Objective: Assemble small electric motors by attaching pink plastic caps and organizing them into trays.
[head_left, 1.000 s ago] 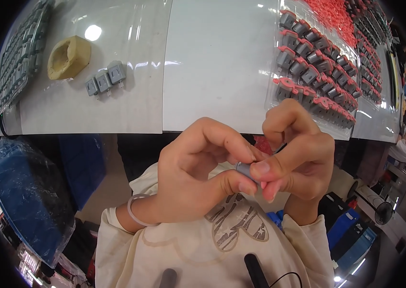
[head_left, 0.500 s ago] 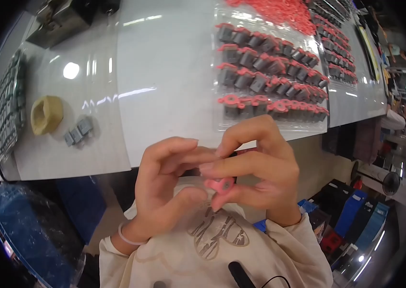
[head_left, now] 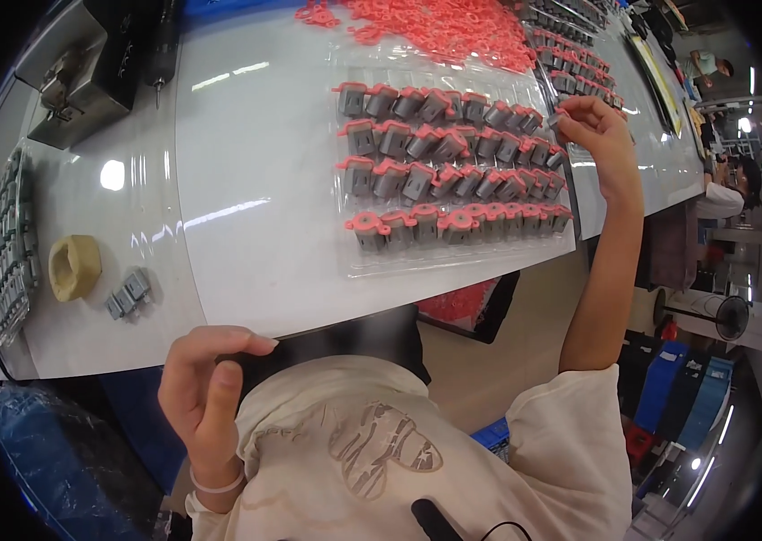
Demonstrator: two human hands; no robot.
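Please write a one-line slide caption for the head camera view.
Right hand sets a small grey part beside rows of grey, red-capped cylindrical parts in a clear plastic tray; left hand waits.

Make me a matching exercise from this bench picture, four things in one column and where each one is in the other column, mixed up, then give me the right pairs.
Things:
1. right hand
2. left hand
3. cream ring
4. pile of loose pink caps

Places:
A. near the table's left end, beside a few small grey parts
B. at the table's far edge, beyond the clear tray
C. at the tray's right end, pinching a small grey part
D. at the table's near edge, close to the chest

Pairs: 1-C, 2-D, 3-A, 4-B
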